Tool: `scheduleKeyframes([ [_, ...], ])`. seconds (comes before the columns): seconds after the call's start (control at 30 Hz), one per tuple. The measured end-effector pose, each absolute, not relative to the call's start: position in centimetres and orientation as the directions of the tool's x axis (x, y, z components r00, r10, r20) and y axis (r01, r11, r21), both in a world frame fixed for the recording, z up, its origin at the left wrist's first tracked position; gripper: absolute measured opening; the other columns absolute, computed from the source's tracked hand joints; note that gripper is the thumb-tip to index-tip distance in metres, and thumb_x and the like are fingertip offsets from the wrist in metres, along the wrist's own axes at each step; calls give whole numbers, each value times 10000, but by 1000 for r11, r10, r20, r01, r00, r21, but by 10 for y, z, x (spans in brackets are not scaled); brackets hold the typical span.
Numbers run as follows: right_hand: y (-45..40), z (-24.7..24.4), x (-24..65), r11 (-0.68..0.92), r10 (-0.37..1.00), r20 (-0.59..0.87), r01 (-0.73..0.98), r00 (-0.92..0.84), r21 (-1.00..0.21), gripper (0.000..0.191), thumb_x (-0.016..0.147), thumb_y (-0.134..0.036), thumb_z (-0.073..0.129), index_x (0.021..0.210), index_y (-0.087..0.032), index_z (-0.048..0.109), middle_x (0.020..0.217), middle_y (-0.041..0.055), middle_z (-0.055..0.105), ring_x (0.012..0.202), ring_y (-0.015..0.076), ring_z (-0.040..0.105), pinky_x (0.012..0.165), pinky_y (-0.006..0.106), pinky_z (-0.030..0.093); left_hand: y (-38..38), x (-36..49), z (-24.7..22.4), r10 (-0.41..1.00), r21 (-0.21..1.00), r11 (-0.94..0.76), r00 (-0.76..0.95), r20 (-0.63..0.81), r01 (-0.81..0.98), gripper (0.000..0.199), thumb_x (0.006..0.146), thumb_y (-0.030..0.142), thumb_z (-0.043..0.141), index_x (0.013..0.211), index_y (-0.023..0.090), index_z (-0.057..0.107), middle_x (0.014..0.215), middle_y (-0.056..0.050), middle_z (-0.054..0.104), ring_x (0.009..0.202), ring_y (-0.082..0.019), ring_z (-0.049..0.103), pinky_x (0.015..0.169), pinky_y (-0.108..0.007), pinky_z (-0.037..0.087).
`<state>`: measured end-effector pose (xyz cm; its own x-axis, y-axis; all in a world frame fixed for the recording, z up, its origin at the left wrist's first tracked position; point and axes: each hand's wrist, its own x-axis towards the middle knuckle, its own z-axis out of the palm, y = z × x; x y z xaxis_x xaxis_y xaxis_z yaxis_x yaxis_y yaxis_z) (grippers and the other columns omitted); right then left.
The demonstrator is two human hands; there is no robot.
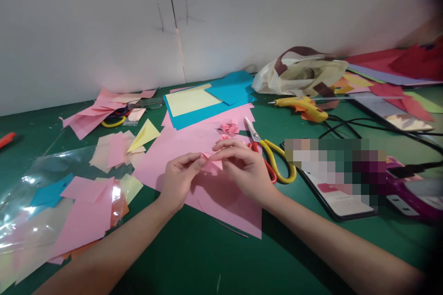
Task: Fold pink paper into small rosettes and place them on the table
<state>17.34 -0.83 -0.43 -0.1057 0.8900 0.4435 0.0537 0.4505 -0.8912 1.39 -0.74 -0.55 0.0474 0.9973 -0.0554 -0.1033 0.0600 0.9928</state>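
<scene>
Between my two hands is a small folded piece of pink paper (212, 164). The thumb and fingers of my left hand (180, 179) pinch its left side. My right hand (246, 169) has its fingertips closed on the right side of the same piece. Both hands are above a large pink sheet (242, 214) on the green table. Just beyond my right fingers are pink paper flowers (230, 126), the nearer one partly hidden. Scissors with yellow and red handles (273, 156) lie to the right of my right hand. A thin dark wire (224, 226) lies near the sheet's front edge.
A yellow glue gun (302, 107) with black cables and a cloth bag (297, 76) are at the back right. A phone (349, 200) and a purple power strip (411, 198) lie right. Clear plastic (83, 159) and paper scraps cover the left. Blue sheets (235, 87) lie behind.
</scene>
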Motion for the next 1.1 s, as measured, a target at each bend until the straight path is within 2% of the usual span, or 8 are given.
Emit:
scheduleKeyframes([
  [0.27, -8, -2, 172, 480, 864, 454, 84, -218, -873, 274, 732, 1, 461, 709, -200, 646, 754, 13, 620, 765, 129, 597, 679, 271, 481, -7, 13, -4, 994, 982, 67, 100, -50, -177, 193, 732, 386, 710, 735, 198, 752, 727, -30, 707, 746, -158, 621, 739, -269, 493],
  [0.43, -7, -6, 172, 525, 835, 466, 170, -292, -834, 303, 694, 37, 417, 730, -180, 626, 720, 13, 627, 725, 126, 590, 658, 259, 462, -8, 14, -5, 1000, 995, 28, -3, -28, -95, 157, 705, 351, 731, 725, 196, 740, 765, -31, 724, 796, -166, 639, 790, -282, 502],
  [0.57, -11, -5, 173, 549, 817, 473, 193, -330, -814, 237, 697, 1, 432, 730, -176, 587, 749, 29, 635, 742, 134, 602, 703, 273, 481, -9, 14, -4, 999, 999, -23, -37, 25, 48, 130, 721, 315, 706, 718, 187, 720, 759, -28, 721, 757, -157, 640, 747, -274, 514],
  [0.67, -13, -2, 173, 459, 873, 407, 171, -267, -872, 138, 772, -102, 491, 857, -178, 570, 769, 31, 649, 710, 134, 619, 671, 269, 494, -10, 13, -1, 996, 987, -78, -36, 84, 139, 125, 744, 301, 678, 725, 180, 699, 741, -27, 702, 734, -155, 637, 710, -267, 518],
  [0.77, -12, 0, 171, 302, 938, 261, 169, -229, -938, 149, 843, -243, 547, 964, -176, 599, 766, 36, 692, 705, 143, 654, 647, 264, 504, -11, 13, 1, 987, 967, -152, -18, 159, 206, 118, 769, 290, 649, 736, 180, 679, 739, -28, 678, 725, -154, 633, 677, -261, 520],
  [0.83, -10, 0, 170, 245, 950, 194, 198, -245, -949, 134, 841, -281, 580, 889, -183, 658, 763, 38, 718, 704, 148, 664, 639, 260, 506, -13, 14, 2, 981, 955, -190, -7, 196, 228, 119, 782, 285, 635, 736, 181, 669, 735, -24, 662, 703, -148, 635, 658, -260, 521],
  [0.93, -9, 1, 170, 229, 958, 176, 238, -225, -944, 121, 815, -255, 618, 746, -192, 696, 760, 31, 738, 696, 152, 665, 632, 260, 508, -15, 14, 2, 979, 951, -201, 14, 203, 235, 129, 797, 290, 628, 740, 181, 669, 744, -21, 653, 641, -136, 640, 629, -266, 530],
  [1.1, -9, 1, 171, 191, 969, 143, 242, -200, -951, 114, 796, -209, 632, 718, -181, 710, 706, 24, 740, 653, 145, 667, 607, 244, 507, -15, 15, 1, 964, 922, -256, 9, 265, 289, 104, 787, 260, 645, 724, 190, 687, 737, -28, 663, 698, -149, 647, 635, -262, 542],
])
